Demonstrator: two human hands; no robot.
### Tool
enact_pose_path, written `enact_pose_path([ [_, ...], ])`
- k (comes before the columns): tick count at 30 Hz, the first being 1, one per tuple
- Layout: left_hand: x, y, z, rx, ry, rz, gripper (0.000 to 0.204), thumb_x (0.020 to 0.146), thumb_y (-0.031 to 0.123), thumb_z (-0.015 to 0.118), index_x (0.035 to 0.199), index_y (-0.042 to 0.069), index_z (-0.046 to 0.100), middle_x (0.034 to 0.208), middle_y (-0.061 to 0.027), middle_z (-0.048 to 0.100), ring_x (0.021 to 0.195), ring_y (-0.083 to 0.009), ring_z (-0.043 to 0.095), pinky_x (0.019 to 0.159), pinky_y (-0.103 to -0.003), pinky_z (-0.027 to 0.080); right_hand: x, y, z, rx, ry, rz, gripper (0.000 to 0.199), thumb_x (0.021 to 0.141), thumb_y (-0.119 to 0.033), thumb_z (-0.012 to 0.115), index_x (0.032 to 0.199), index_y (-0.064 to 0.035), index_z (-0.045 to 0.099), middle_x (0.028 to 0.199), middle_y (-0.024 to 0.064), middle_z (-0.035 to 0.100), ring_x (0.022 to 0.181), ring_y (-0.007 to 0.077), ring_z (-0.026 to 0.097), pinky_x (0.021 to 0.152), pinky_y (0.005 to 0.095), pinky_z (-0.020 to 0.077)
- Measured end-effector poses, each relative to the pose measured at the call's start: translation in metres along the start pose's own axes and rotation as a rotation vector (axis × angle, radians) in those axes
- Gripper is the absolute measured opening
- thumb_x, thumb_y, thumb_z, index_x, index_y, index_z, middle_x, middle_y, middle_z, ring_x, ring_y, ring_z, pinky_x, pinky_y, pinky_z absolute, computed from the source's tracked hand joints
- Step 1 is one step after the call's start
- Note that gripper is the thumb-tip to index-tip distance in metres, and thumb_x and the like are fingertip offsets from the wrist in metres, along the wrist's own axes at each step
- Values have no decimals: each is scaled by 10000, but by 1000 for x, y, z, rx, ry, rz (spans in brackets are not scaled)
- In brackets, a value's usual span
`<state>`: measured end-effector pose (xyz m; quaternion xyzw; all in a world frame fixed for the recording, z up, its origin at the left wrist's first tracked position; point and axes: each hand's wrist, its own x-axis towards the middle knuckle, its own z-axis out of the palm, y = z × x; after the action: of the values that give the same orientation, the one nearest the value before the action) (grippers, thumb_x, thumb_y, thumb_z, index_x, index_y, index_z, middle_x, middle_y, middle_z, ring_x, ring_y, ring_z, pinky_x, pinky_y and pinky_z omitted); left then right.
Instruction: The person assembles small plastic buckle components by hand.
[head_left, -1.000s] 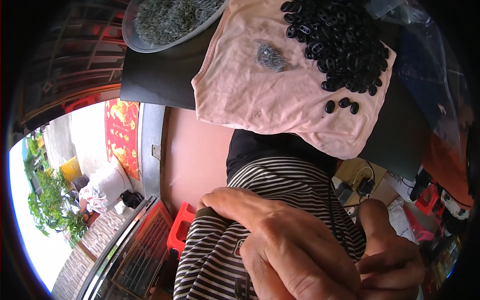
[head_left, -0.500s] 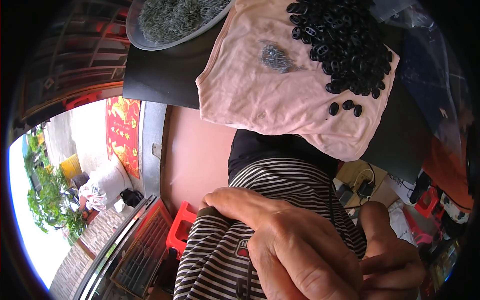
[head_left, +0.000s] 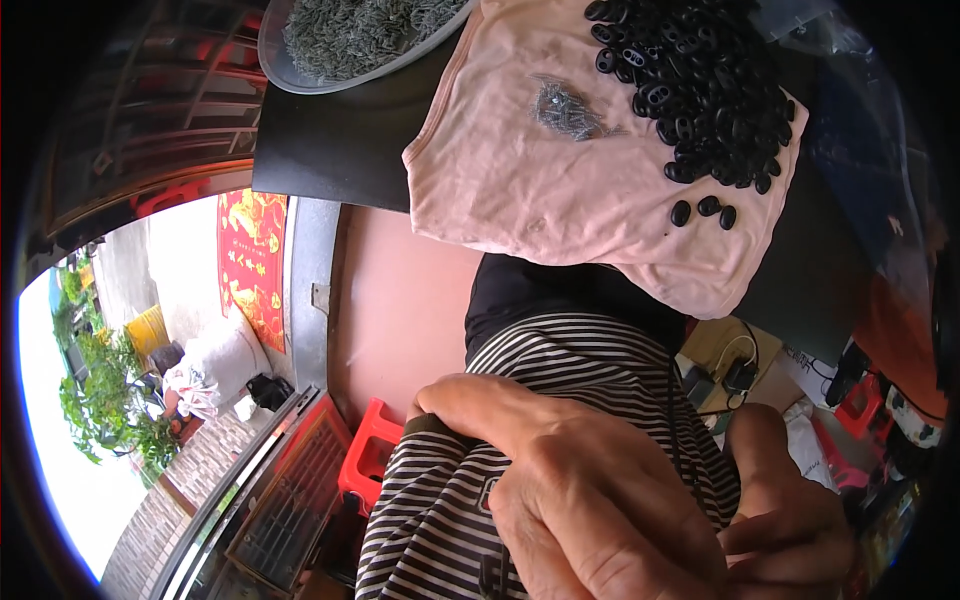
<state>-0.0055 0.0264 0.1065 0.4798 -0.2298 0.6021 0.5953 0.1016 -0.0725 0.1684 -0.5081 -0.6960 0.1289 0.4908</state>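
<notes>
My left hand (head_left: 590,500) fills the bottom centre, close to the camera, one finger stretched left along the edge of a black-and-white striped garment (head_left: 590,360). My right hand (head_left: 790,515) sits beside it at the lower right, fingers curled toward the left hand. Where the two hands meet is hidden, so I cannot tell if anything is pinched there. Above them a pink cloth (head_left: 560,190) lies on a black tabletop (head_left: 340,140). It carries a heap of black oval pieces (head_left: 700,80) and a small pile of grey metal bits (head_left: 565,108).
A clear tray (head_left: 300,75) heaped with small grey metal bits stands at the top left. Below the table are a red stool (head_left: 375,450), a red banner (head_left: 252,255), a metal grate (head_left: 290,500), cables with a plug (head_left: 740,375) and greenery (head_left: 100,400) outside.
The view has shifted slightly, so the pink cloth and tray sit a little further right. Both hands stay together at the bottom with hardly any movement.
</notes>
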Motion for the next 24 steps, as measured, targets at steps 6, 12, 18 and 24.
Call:
enact_pose_path([
  [6, 1, 2, -2, 1, -48, -16, 75, 759, -80, 636, 815, -59, 681, 846, -179, 640, 678, -238, 640, 597, -290, 578, 2, -11, 2, -102, -2, 138, 243, 730, -200, 728, 775, -230, 492, 776, -88, 376, 658, 48, 409, 509, 145, 419],
  [12, 5, 6, -4, 39, -111, -28, 59, 774, -68, 619, 807, -50, 664, 855, -167, 640, 689, -239, 640, 597, -306, 578, 1, -6, -2, 48, -7, 39, 263, 718, -181, 745, 759, -212, 487, 777, -88, 384, 646, 45, 413, 499, 146, 428],
  [18, 10, 6, -6, 69, -126, -47, 10, 770, -36, 640, 764, -42, 636, 873, -163, 632, 688, -250, 633, 589, -311, 579, 1, -12, 3, -61, 54, 55, 233, 785, -273, 691, 736, -182, 482, 753, -73, 409, 649, 42, 429, 486, 152, 438],
  [24, -3, 6, 2, 143, 33, -146, 73, 780, 11, 662, 824, -40, 634, 915, -153, 627, 700, -259, 631, 587, -309, 570, 7, 44, -20, -10, -152, 55, 186, 738, -199, 716, 818, -106, 577, 752, 4, 516, 600, 107, 487, 492, 268, 446],
])
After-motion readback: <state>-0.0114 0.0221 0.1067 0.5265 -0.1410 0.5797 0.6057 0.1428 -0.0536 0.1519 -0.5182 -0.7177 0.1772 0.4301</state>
